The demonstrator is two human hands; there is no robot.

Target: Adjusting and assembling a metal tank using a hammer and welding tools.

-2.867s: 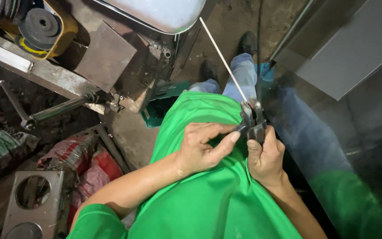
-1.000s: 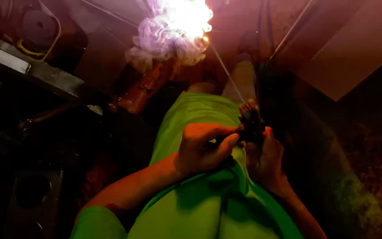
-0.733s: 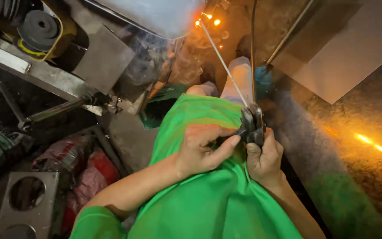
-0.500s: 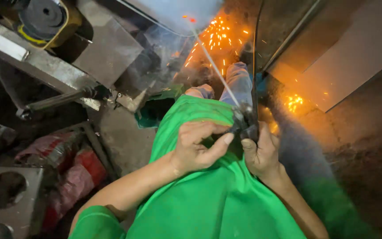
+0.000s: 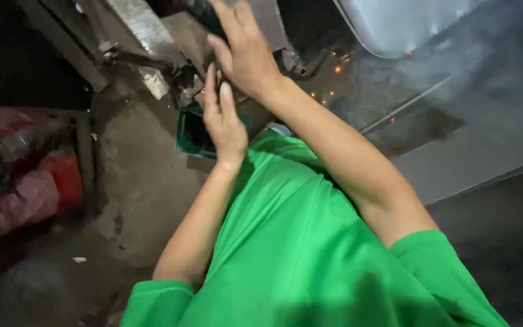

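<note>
1. Two hands are raised above the green shirt (image 5: 310, 242), up toward the metal parts at the top of the view.
2. Progress — a few orange sparks (image 5: 338, 68) glow on the floor beside a thin rod (image 5: 413, 103) lying there, and haze hangs at the right; by my reading welding is paused, with no arc burning.
3. Right hand (image 5: 246, 51): arm stretched up and left, fingers curled against a dark object (image 5: 204, 15) at the top edge; whether its grip closes on it I cannot tell.
4. Left hand (image 5: 222, 121): flat, fingers straight and together, pointing up — its grip holds nothing, just over a green box (image 5: 190, 130).
</note>
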